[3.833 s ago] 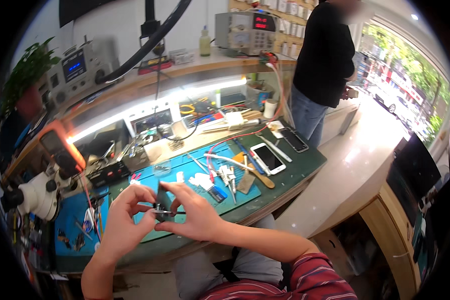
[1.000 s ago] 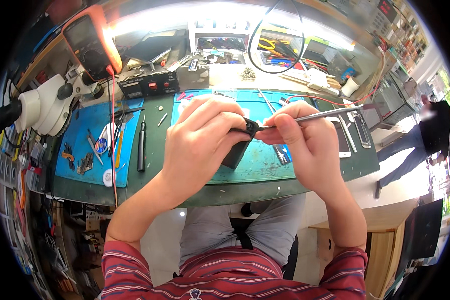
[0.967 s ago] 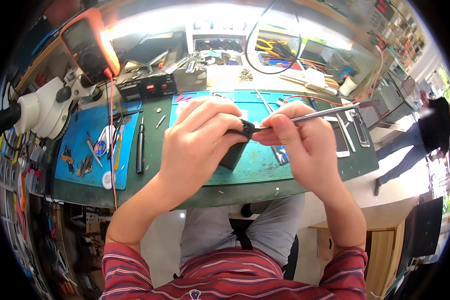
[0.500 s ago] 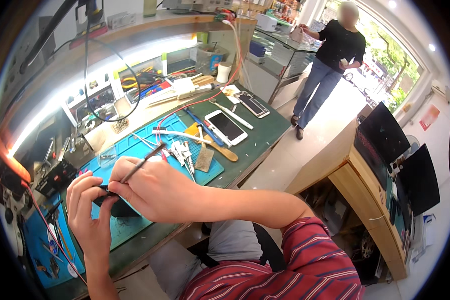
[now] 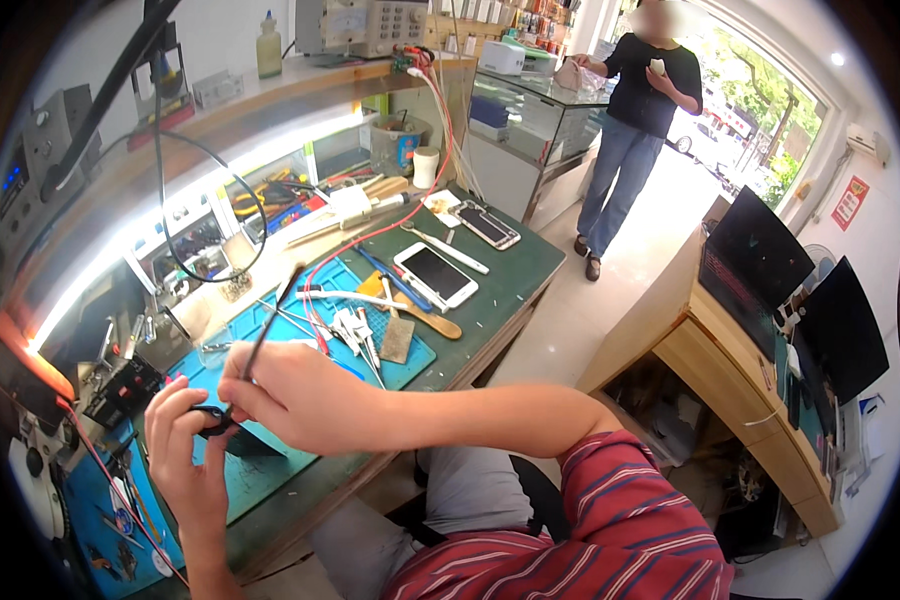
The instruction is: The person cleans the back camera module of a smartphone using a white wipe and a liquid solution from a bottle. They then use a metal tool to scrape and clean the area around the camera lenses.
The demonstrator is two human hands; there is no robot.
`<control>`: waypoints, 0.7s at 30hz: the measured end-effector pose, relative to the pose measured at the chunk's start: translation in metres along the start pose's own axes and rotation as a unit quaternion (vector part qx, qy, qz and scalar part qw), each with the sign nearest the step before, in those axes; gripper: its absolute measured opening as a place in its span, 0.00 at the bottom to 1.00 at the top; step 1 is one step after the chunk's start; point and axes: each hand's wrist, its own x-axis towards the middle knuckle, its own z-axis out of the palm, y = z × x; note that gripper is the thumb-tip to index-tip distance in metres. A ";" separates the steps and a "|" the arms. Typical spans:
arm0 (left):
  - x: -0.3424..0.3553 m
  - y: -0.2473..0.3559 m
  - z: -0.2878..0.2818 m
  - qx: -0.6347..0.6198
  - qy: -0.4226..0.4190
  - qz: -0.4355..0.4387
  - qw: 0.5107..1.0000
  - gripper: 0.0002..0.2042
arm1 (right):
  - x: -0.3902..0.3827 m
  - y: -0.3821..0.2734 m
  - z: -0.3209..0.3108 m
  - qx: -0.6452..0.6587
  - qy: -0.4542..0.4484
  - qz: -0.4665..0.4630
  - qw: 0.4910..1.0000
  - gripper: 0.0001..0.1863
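At the lower left, above the blue work mat point(image 5: 240, 500), my two hands meet. My right hand point(image 5: 290, 400) pinches a thin dark pen-like tool point(image 5: 268, 325), whose upper end points up and away; its exact kind cannot be told. Between the bent fingers and thumb of my left hand point(image 5: 185, 450) is a small glossy black piece point(image 5: 208, 421), partly hidden by the fingers. The tool's lower end runs down beside this piece, and my fingers hide whether they touch. A flat dark object point(image 5: 257, 443) shows just below my right hand; whether it is held or lying is unclear.
Right of my hands lie a white-framed phone point(image 5: 436, 276), another opened phone point(image 5: 487, 224), a wooden-handled brush point(image 5: 435, 320) and white tubes point(image 5: 353, 330). A red cable point(image 5: 380, 225) crosses the bench. A person point(image 5: 635, 120) stands beyond it, near a glass counter point(image 5: 540, 120).
The view has shifted slightly. The tool in my right hand has swung more upright, its upper end now higher. The black piece shows more between my left fingers. The person's hand has risen.
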 end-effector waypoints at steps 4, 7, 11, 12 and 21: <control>0.004 0.005 0.004 -0.007 0.003 -0.001 1.000 0.13 | -0.018 -0.001 0.010 -0.139 -0.007 -0.070 0.988 0.10; 0.005 0.006 -0.001 0.000 0.002 0.009 1.000 0.13 | -0.017 0.002 0.013 -0.195 -0.028 -0.111 0.974 0.09; 0.004 0.012 -0.005 0.022 -0.013 0.011 1.000 0.14 | -0.017 -0.011 0.006 -0.227 -0.041 -0.081 0.970 0.11; 0.003 0.012 -0.005 0.026 -0.018 0.016 0.999 0.14 | -0.016 -0.015 0.004 -0.209 -0.056 -0.054 0.975 0.10; 0.003 0.009 -0.011 0.021 -0.026 0.033 0.999 0.13 | -0.004 -0.017 0.005 -0.109 -0.039 -0.027 0.993 0.11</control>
